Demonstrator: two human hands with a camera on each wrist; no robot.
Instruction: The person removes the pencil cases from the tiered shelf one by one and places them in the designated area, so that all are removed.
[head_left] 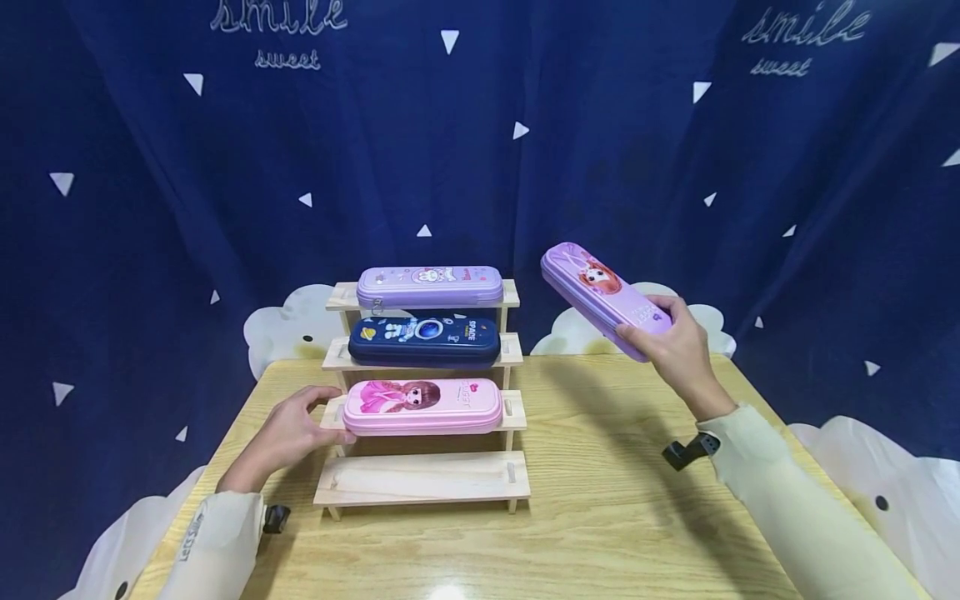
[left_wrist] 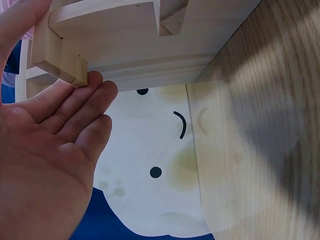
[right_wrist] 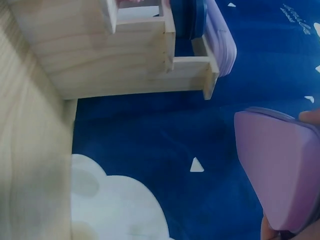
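My right hand (head_left: 681, 354) holds a light purple pencil case (head_left: 600, 287) with a red-haired doll on its lid, tilted in the air right of a stepped wooden rack (head_left: 420, 479). In the right wrist view the case's smooth purple underside (right_wrist: 277, 170) shows. At the rack's left side, my left hand (head_left: 288, 429) grips the end of a step, thumb in front and fingers behind. On that step lies a pink pencil case (head_left: 457, 404) with a doll picture. A dark blue space pencil case (head_left: 405, 340) lies one step higher, and a lilac bunny pencil case (head_left: 390, 286) on top.
The rack's lowest step (head_left: 420, 479) is bare wood. It stands on a wood-grain table (head_left: 600, 500). Behind hangs a dark blue curtain (head_left: 630, 150) with white triangles, and white cloud-shaped panels (head_left: 285, 329) line the table's edges.
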